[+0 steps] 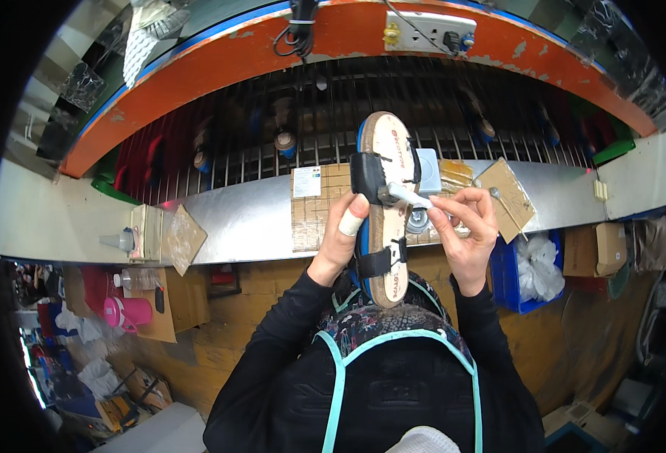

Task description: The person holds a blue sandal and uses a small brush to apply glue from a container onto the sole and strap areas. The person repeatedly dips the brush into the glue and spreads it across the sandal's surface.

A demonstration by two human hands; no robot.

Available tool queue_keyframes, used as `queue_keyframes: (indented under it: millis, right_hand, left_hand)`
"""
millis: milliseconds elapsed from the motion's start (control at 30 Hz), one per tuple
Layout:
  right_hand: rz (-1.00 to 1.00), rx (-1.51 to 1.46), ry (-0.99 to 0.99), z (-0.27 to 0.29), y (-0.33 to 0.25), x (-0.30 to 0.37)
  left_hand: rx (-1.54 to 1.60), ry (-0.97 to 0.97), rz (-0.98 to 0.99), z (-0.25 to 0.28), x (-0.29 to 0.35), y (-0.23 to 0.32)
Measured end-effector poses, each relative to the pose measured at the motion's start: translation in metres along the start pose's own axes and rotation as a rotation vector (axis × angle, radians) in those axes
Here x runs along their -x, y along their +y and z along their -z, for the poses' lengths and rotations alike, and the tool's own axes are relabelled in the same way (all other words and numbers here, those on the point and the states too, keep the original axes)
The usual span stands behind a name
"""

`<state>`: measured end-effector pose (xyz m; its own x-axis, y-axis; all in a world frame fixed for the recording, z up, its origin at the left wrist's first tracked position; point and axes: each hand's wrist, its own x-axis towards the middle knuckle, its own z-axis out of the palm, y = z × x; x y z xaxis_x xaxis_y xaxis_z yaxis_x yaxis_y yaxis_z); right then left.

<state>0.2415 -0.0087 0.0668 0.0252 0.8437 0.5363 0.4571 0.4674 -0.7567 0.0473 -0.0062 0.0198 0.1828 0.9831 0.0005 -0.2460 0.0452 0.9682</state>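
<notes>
A white item [423, 442], cropped by the lower edge, lies nearest. The sandal [394, 238] is held above the front of the surface [250, 219], insole facing up, presumably exposing its black straps [367, 174]. Left hand [338, 240]: grip pinching the sandal's side, apparently for steadiness. Right hand [469, 230]: fingertips pinching a pale strip [411, 196]. Beneath, cardboard [310, 226] likely protects the surface.

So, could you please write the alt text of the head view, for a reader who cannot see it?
Someone's left hand, its thumb wrapped in white, holds a black-strapped sandal, while the right hand holds a small pale tool over it. Beyond them are a metal ledge and a row of metal bars below an orange beam.
</notes>
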Motion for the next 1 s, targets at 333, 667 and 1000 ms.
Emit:
queue_keyframes:
  millis: [333, 667, 1000]
  right_hand:
    - [0.058, 0.020, 0.005, -0.018, 0.000, -0.018]
    - [0.212, 0.059, -0.045, -0.019, 0.001, -0.036]
    - [0.380, 0.181, -0.110, -0.003, 0.000, -0.043]
  left_hand:
    - [-0.241, 0.115, -0.169, 0.014, 0.013, 0.012]
    - [-0.173, 0.088, -0.196, 0.023, 0.012, 0.021]
    - [-0.187, 0.044, -0.117, 0.025, 0.005, 0.034]
